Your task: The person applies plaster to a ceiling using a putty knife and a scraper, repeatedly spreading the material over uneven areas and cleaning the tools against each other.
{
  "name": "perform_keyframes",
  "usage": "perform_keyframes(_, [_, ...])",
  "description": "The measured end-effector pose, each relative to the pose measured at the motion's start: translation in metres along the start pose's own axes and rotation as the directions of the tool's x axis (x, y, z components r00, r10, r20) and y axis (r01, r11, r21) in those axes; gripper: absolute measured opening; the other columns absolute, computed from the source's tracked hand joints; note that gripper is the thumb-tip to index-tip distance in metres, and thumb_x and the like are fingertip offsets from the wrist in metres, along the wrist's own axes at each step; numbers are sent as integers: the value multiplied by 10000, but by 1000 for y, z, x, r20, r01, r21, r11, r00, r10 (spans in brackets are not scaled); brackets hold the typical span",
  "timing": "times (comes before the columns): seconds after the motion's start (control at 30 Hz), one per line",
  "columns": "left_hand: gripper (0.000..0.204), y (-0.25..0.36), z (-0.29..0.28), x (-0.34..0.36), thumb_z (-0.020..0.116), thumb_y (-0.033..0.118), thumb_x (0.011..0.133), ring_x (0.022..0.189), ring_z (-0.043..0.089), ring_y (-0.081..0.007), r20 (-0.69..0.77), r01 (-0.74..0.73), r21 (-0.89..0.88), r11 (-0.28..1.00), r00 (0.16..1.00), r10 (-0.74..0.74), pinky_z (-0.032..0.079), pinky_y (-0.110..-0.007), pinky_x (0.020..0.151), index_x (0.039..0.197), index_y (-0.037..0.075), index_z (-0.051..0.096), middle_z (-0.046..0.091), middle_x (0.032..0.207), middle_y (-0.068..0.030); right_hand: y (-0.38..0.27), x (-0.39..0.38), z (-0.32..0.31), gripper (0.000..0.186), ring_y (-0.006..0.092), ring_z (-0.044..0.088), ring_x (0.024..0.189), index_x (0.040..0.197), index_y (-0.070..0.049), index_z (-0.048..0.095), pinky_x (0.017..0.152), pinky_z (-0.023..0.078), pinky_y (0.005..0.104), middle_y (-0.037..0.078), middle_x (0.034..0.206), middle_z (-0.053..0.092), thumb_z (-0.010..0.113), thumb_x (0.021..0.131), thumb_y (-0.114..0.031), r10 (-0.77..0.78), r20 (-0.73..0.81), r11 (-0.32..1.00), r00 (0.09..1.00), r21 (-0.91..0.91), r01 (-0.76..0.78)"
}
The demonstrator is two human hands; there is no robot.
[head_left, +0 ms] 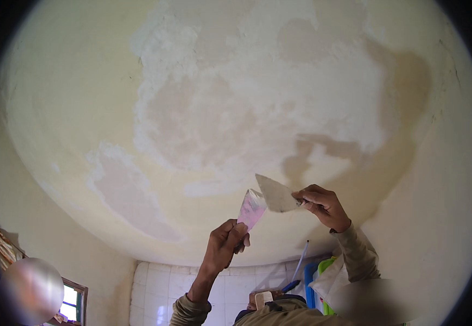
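Note:
My left hand [226,244] grips a pink scraper [250,212], its flat blade raised and smeared with pale material near the tip. To its upper right, my right hand [322,206] holds a wide, flat grey metal blade [274,195] by its handle, with the blade angled toward the scraper's tip; whether they touch I cannot tell. Beyond both tools is a cream plastered surface [67,130] with large, irregular white and pinkish-grey patches [187,119]. Shadows of my arm and tool fall on it at the right.
White tiles [160,288] line the wall below. A small window [70,301] is at the lower left, near some slatted material [2,244]. At the lower right are a blue plastic item [309,282], a green one [325,263], a white bag [328,288] and a thin rod [302,255].

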State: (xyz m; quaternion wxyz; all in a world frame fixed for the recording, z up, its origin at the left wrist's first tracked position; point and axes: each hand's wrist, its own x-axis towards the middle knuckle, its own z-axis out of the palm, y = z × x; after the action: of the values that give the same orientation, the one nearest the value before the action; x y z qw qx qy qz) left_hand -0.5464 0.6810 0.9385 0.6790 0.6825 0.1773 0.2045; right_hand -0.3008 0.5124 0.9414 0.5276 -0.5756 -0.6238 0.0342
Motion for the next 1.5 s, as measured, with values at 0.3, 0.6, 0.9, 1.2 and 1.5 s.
perform_keyframes(0.3, [280, -10, -2, 4, 470, 253, 1016, 585, 478, -68, 41, -37, -63, 997, 998, 39, 388, -230, 535, 889, 22, 566, 580, 701, -30, -9, -3, -3, 336, 226, 617, 886, 1174, -58, 654, 748, 521, 333, 86, 1021, 664, 624, 852, 34, -88, 77, 994, 993, -65, 93])
perform_keyframes(0.6, [276, -11, -1, 2, 473, 255, 1011, 544, 509, -59, 19, -109, -20, 994, 994, 110, 406, -212, 481, 847, 53, 565, 605, 667, -37, 7, -7, -27, 264, 170, 612, 680, 1179, 22, 598, 599, 495, 292, 97, 860, 647, 510, 939, -44, 329, 65, 922, 942, 195, -335])
perform_keyframes(0.9, [250, -17, -13, 16, 458, 216, 1022, 574, 447, -66, 212, -21, -18, 1000, 977, 24, 374, -238, 531, 912, 25, 573, 567, 694, -15, 8, 13, -17, 337, 115, 542, 582, 1184, 75, 584, 522, 452, 247, 84, 771, 623, 489, 984, -180, 430, 473, 588, 769, 500, -636])
perform_keyframes(1.2, [250, -29, -11, 14, 485, 231, 1004, 569, 487, -68, 132, -135, 35, 990, 983, 130, 393, -239, 521, 874, 32, 563, 587, 675, -33, 43, 4, -32, 341, 89, 522, 659, 1239, 87, 551, 622, 470, 252, 70, 821, 618, 520, 984, -137, 512, 198, 827, 836, 151, -542])
perform_keyframes(1.5, [259, -16, -4, 2, 476, 232, 1009, 557, 487, -69, 79, -38, -101, 994, 996, 46, 391, -227, 510, 857, 39, 556, 583, 674, -42, 40, -19, 22, 284, 159, 566, 837, 1144, -57, 660, 716, 466, 264, 50, 927, 580, 620, 867, -11, 73, 87, 954, 994, -296, -44])
